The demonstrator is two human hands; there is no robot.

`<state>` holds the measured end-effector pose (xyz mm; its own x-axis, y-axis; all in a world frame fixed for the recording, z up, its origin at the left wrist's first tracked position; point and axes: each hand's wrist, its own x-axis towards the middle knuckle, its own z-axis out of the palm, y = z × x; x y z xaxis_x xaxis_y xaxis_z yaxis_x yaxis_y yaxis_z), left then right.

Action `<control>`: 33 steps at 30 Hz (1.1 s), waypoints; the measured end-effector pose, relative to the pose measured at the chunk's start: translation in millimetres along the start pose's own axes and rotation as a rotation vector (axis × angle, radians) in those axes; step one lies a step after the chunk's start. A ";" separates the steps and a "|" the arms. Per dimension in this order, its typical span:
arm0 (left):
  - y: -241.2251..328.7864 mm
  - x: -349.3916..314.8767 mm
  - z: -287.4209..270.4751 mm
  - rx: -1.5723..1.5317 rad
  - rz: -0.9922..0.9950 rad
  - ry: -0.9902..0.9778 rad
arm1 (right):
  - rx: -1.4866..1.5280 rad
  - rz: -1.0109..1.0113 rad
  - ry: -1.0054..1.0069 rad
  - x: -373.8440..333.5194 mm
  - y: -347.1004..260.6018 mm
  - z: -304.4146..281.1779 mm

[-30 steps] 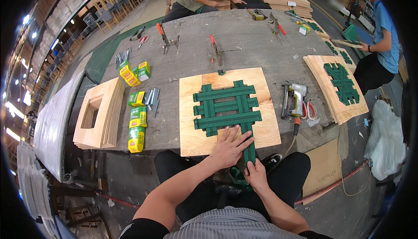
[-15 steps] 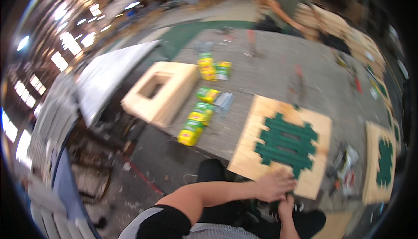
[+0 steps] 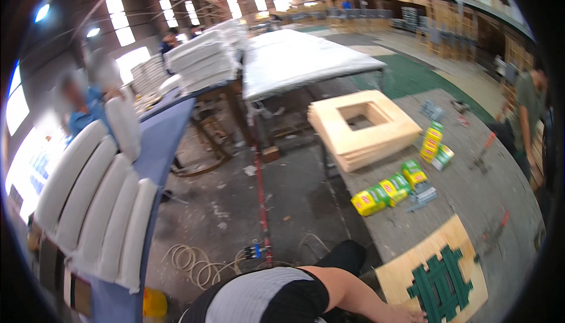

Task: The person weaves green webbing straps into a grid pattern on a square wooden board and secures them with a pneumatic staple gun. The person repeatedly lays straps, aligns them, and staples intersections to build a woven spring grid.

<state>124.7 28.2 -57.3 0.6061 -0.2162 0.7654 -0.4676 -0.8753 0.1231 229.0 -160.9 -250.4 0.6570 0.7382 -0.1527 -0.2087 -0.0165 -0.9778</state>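
My left forearm comes in from the lower edge, and my left hand [image 3: 412,316] lies at the near edge of a plywood board [image 3: 395,276] on the grey workbench [image 3: 471,205]. Only the top of the hand shows, its fingers spread beside a green slatted lattice [image 3: 442,287] that rests on the board. My right hand is out of view. Beyond the board lie yellow-and-green boxes [image 3: 382,192] and small metal strips [image 3: 422,196].
A stack of square wooden frames [image 3: 365,126] sits at the bench's far end, with more boxes [image 3: 434,143] and a red-handled clamp [image 3: 485,146] nearby. A person [image 3: 527,111] works at the right. White padded panels [image 3: 94,205] stand at left, and a coiled hose [image 3: 194,264] lies on the floor.
The view has swung far left, so the board and lattice moved to the lower right corner. My right hand has left the picture. My left hand stays on the board.
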 end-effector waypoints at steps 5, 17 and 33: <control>3.5 -15.7 9.7 0.091 0.045 -0.035 | -0.298 0.205 -0.154 -3.8 -72.1 53.6; -5.5 -20.9 13.3 0.117 -0.127 -0.089 | -0.206 0.415 -0.348 15.9 -124.9 97.2; -2.9 -6.3 4.1 -0.122 -0.339 -0.529 | 0.100 0.332 0.179 -59.5 -113.3 82.5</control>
<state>124.9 30.4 -65.0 0.9542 -0.1475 0.2604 -0.2453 -0.8838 0.3983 153.7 -147.3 -118.7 0.6560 0.5741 -0.4900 -0.4951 -0.1627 -0.8535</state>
